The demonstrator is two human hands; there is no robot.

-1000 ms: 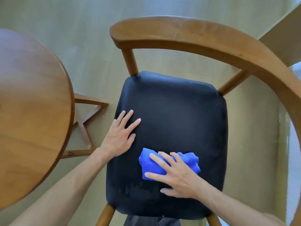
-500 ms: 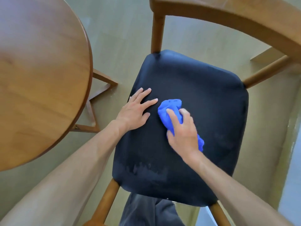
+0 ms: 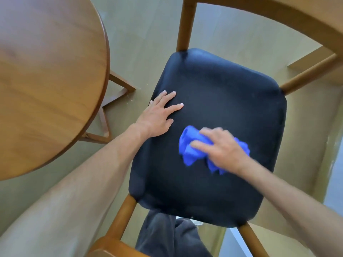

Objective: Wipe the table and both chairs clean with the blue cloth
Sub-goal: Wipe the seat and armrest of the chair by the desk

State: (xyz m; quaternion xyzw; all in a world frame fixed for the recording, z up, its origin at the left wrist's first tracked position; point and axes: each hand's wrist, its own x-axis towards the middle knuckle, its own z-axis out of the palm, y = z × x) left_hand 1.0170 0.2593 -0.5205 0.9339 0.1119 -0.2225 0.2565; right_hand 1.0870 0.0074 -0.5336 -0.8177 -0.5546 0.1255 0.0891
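Head view: your right hand (image 3: 222, 147) presses the cloth (image 3: 193, 145) onto the seat (image 3: 222, 93) with loosely spread fingers, a little blurred; your left hand (image 3: 159, 115) lies flat, fingers straight, at the seat's left edge. Keep even pressure and overlap strokes out to the corners. One cloth, one chair (image 3: 185, 25), one round surface (image 3: 46, 71) in view.

right hand (image 3: 221, 148): swept from seat's left-centre toward 4 o'clock, fingers now pointing 9 o'clock
blue cloth (image 3: 193, 145): carried along, bunched

Crumpled blue cloth (image 3: 193, 147) lies on chair's black seat (image 3: 222, 93).
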